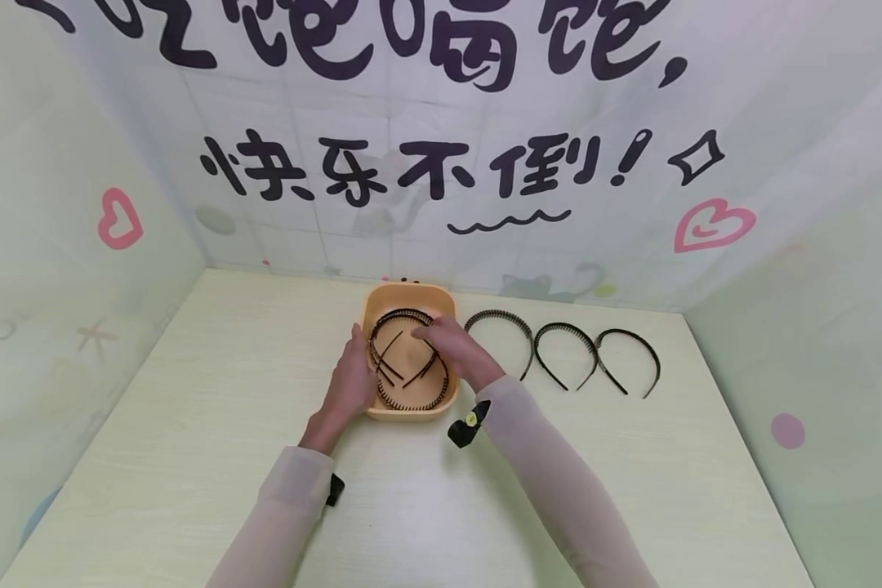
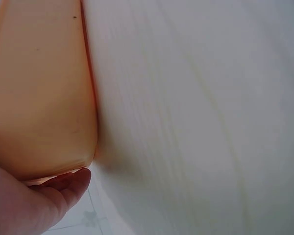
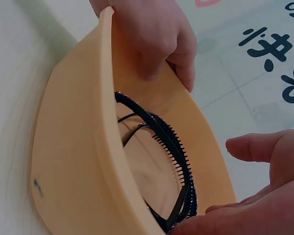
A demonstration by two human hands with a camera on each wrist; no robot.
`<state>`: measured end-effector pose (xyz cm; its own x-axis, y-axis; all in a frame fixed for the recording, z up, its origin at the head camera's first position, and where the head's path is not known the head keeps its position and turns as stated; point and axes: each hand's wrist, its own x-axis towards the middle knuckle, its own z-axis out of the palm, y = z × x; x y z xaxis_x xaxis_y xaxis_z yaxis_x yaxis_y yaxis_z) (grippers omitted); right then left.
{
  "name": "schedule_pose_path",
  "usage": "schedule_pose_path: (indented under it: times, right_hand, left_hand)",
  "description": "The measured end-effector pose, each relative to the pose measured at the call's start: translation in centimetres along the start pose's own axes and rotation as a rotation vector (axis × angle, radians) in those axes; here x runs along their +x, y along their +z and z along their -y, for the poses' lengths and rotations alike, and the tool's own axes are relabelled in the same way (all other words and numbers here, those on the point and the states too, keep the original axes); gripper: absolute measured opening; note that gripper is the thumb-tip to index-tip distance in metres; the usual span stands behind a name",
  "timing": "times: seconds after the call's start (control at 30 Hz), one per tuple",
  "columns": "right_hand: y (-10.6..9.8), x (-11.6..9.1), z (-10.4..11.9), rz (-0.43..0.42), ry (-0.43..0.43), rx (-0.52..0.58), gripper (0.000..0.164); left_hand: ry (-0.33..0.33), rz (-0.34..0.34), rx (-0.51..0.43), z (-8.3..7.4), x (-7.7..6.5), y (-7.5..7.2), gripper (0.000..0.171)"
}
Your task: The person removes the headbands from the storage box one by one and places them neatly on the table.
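A peach plastic bin (image 1: 412, 415) stands on the table with several black toothed headbands (image 1: 412, 407) inside, overlapping one another. My left hand (image 1: 353, 377) grips the bin's left wall; in the right wrist view the left hand (image 3: 154, 36) has its fingers bent over the rim. Over the bin's right side reaches my right hand (image 1: 459, 347). In the right wrist view the right hand (image 3: 264, 191) has its thumb raised apart from its fingers, whose tips are by a headband (image 3: 179, 161) and partly hidden.
To the right of the bin, three dark headbands lie in a row: one toothed headband (image 1: 498, 314), a middle headband (image 1: 566, 327) and a smoother headband (image 1: 628, 333). Printed fabric walls (image 1: 382, 237) border the pale table (image 1: 412, 506) at the back and sides.
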<state>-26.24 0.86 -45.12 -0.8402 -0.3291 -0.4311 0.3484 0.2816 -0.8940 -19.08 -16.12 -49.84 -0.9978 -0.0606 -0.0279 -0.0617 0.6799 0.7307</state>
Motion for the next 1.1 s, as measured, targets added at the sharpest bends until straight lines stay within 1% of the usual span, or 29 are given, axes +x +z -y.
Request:
schedule_pose_path:
  times: [0.13, 0.23, 0.33, 0.43, 0.67, 0.77, 0.9, 1.03, 1.1]
  right_hand:
    - [0.2, 0.3, -0.1, -0.037, 0.0, 0.006, 0.072]
    - [0.3, 0.2, 0.1, -0.084, -0.033, 0.002, 0.067]
    - [0.5, 0.0, 0.2, -0.127, -0.081, -0.027, 0.062]
    - [0.7, -0.3, 0.5, -0.154, -0.127, -0.071, 0.057]
    - [0.7, 0.0, 1.0, -0.252, -0.163, -0.156, 0.05]
    - [0.7, 0.2, 1.0, -0.267, -0.175, -0.169, 0.046]
    - [0.6, 0.7, 0.6, -0.298, -0.178, -0.147, 0.04]
    - [0.5, 1.2, 0.2, -0.338, -0.173, -0.084, 0.037]
    - [0.4, 1.3, 0.1, -0.354, -0.174, -0.072, 0.036]
  left_hand:
    - [-0.002, 0.002, -0.003, -0.1, -0.1, -0.1, 0.08]
    - [0.001, 0.002, -0.004, -0.1, -0.1, -0.1, 0.08]
    - [0.005, 0.004, -0.005, 0.0, -0.1, -0.1, 0.079]
    - [0.006, 0.002, -0.008, 0.1, 0.0, 0.0, 0.081]
    - [0.016, -0.008, 0.013, 0.3, 0.1, 0.0, 0.081]
    - [0.015, -0.013, 0.015, 0.4, 0.2, 0.1, 0.079]
    - [0.013, -0.016, 0.005, 0.4, 0.2, 0.1, 0.078]
    - [0.013, -0.016, 0.001, 0.2, 0.2, 0.1, 0.079]
    - [0.01, -0.018, -0.004, 0.2, 0.1, 0.1, 0.079]
